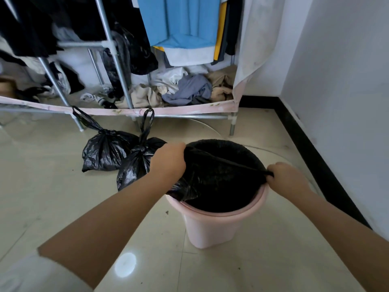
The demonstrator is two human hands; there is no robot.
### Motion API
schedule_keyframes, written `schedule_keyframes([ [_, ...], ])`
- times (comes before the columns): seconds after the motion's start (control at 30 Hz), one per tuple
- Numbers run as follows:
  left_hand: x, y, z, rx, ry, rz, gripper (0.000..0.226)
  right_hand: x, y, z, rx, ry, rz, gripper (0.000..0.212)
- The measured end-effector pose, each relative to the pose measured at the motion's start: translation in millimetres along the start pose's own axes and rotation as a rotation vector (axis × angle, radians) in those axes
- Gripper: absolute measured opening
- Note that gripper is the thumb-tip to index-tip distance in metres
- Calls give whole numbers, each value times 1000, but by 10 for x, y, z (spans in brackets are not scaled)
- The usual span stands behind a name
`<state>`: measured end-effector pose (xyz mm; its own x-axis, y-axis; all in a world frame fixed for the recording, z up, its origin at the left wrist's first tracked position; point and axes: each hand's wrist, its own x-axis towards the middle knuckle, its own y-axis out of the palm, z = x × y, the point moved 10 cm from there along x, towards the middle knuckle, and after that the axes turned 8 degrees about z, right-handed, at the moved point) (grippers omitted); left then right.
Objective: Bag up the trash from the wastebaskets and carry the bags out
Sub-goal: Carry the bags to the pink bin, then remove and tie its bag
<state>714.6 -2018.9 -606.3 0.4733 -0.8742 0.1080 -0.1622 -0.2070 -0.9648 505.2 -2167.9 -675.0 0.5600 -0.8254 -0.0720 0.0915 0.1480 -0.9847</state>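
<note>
A pink plastic wastebasket point(210, 226) stands on the tiled floor, lined with a black trash bag point(221, 180) that covers its mouth. My left hand point(168, 163) is closed on the bag's edge at the left rim. My right hand point(286, 178) grips the bag's edge at the right rim, and a taut fold of plastic runs between the two hands. Two tied black trash bags lie on the floor to the left: one point(103, 152) farther left, the other point(136, 163) touching the wastebasket's side behind my left wrist.
A metal-framed clothes rack point(117, 60) with hanging garments and a pile of clothes point(185, 89) stands behind the bags. A white wall point(336, 102) with black skirting point(311, 157) runs along the right. Glossy tile floor extends to the left and front.
</note>
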Motion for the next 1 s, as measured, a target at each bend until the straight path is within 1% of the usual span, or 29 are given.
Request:
schedule_keyframes([
  [0.07, 62, -62, 35, -272, -34, 13, 23, 39, -50, -42, 114, 4, 6, 23],
  [0.13, 121, -93, 63, -486, -98, 48, 24, 39, -173, -69, 296, 34, -2, 28],
  [0.2, 192, -55, 104, -694, -191, 109, 23, 51, -344, -59, 482, 39, -54, 29],
  [0.23, 219, -33, 122, -800, -236, 133, 24, 59, -438, -20, 498, 20, -82, 28],
  [0.3, 216, -6, 127, -986, -304, 166, 24, 68, -587, 140, 412, -72, -81, 27],
  [0.37, 179, 9, 116, -1144, -349, 202, 24, 81, -616, 341, 299, -204, -2, 25],
  [0.43, 127, 14, 121, -1313, -402, 203, 25, 95, -573, 413, 267, -270, 100, 26],
  [0.53, 97, -3, 100, -1512, -497, 193, 21, 203, -428, 245, 239, -194, 274, 30],
  [0.57, 85, -2, 94, -1528, -525, 200, 21, 240, -358, 147, 293, -147, 337, 32],
  [0.6, 88, -9, 107, -1479, -539, 210, 20, 288, -293, 28, 406, -78, 384, 34],
  [0.63, 106, -24, 129, -1366, -528, 231, 17, 325, -234, -76, 601, 9, 420, 33],
  [0.7, 185, -61, 184, -996, -423, 267, 24, 390, -105, -267, 1032, 241, 405, 31],
  [0.73, 224, -96, 197, -798, -342, 262, 26, 407, -11, -356, 1112, 359, 377, 29],
  [0.77, 236, -121, 197, -635, -262, 250, 24, 409, 64, -421, 1069, 448, 365, 31],
  [0.8, 232, -127, 182, -513, -187, 244, 21, 416, 151, -462, 943, 502, 381, 39],
  [0.83, 204, -110, 163, -422, -125, 252, 18, 402, 245, -473, 852, 533, 414, 45],
  [0.87, 158, -85, 150, -339, -77, 273, 16, 417, 338, -462, 819, 536, 433, 45],
  [0.93, 76, -25, 155, -197, -27, 329, 18, 414, 513, -437, 881, 573, 479, 34],
  [1.0, 51, -10, 157, -111, -9, 355, 24, 384, 582, -473, 922, 617, 485, 34],
])
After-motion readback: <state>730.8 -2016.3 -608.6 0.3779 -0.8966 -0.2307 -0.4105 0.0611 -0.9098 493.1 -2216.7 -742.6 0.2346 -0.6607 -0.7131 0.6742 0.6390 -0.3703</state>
